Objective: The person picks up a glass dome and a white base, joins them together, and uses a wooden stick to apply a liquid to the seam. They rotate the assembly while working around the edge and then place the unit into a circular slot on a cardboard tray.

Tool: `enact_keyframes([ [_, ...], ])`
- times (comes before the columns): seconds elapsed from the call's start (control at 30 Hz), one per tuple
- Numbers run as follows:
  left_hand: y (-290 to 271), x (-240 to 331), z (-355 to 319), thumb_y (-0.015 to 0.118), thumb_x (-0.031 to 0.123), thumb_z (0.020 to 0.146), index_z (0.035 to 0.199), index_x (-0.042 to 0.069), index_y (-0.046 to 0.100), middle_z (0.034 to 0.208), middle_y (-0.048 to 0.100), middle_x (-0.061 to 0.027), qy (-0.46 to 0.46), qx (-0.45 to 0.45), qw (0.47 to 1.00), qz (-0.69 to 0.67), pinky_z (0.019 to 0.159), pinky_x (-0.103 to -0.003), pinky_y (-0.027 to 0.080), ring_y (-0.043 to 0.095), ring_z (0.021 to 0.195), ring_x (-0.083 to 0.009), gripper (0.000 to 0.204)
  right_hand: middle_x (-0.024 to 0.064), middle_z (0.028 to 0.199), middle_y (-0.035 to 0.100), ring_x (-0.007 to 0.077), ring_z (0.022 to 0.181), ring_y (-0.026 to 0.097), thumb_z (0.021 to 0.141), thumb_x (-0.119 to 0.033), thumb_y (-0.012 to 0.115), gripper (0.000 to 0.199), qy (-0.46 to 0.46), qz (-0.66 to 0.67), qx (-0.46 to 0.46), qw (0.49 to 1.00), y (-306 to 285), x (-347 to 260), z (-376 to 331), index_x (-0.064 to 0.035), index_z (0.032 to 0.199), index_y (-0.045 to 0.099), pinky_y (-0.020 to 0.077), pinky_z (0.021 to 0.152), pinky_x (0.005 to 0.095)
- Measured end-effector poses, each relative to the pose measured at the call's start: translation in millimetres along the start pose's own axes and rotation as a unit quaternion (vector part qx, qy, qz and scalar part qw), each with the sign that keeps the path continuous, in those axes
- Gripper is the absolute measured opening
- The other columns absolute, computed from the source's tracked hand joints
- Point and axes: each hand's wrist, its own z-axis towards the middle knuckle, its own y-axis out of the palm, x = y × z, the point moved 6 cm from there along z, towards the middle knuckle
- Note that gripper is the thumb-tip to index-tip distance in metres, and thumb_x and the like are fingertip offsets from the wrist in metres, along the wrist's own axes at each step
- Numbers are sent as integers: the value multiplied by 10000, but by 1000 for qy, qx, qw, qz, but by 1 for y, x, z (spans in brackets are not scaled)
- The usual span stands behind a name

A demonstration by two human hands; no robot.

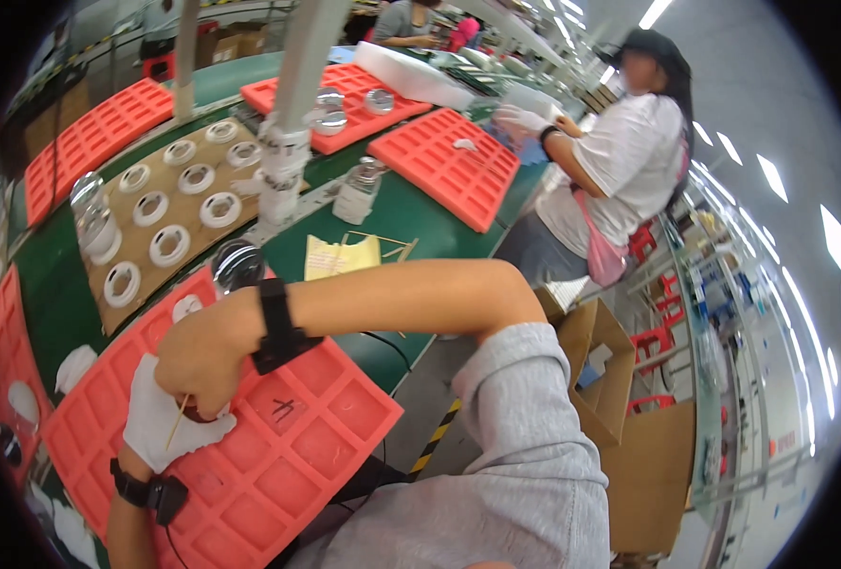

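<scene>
Nearest us, our gloved left hand (pixel 166 417) pinches a thin wooden stick (pixel 178 423) over the red compartment tray (pixel 278 465). Our bare right hand (pixel 207 351) closes just above it, contents hidden. Farther off, white rings (pixel 169 245) sit on a brown board (pixel 136 248).

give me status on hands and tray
Left hand gloved, pinching thin stick. Right hand bare, closed over it. Both over red tray. Held item hidden.

The hands (pixel 188 389) hide whatever small part they hold over the red tray (pixel 288 465).
</scene>
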Motion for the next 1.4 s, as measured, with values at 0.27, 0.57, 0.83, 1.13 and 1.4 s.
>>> enact_keyframes([
  [0.27,-11,24,7,909,307,570,973,70,633,930,651,-90,96,48,981,161,793,-393,429,594,849,-320,543,216,627,605,418,635,620,699,-184,701,179,34,41,144,988,4,-1,-26,-13,660,663,475,570,499],
  [0.57,-17,26,6,881,346,592,906,150,651,914,678,-34,155,94,968,174,746,-390,422,652,881,-265,436,183,646,592,389,623,604,770,-155,692,137,15,99,188,977,9,-4,-46,-21,766,659,454,554,479],
  [0.83,-16,16,4,862,360,619,878,163,677,893,674,-28,146,82,970,175,721,-377,427,643,809,-258,374,85,637,573,283,565,590,746,-50,752,124,16,145,199,969,18,3,-47,-47,764,630,454,516,360],
  [1.13,-16,11,3,851,377,627,827,146,694,844,677,-35,123,45,979,155,705,-385,448,646,776,-263,343,60,639,574,244,490,550,756,12,743,111,-5,141,239,961,25,9,-48,-38,778,647,419,474,325],
  [1.4,-18,6,1,847,410,654,852,125,699,852,678,-65,159,84,971,158,736,-391,451,644,788,-273,376,67,646,590,239,488,552,764,-3,744,93,39,172,180,968,9,9,-43,-40,812,674,416,473,320],
])
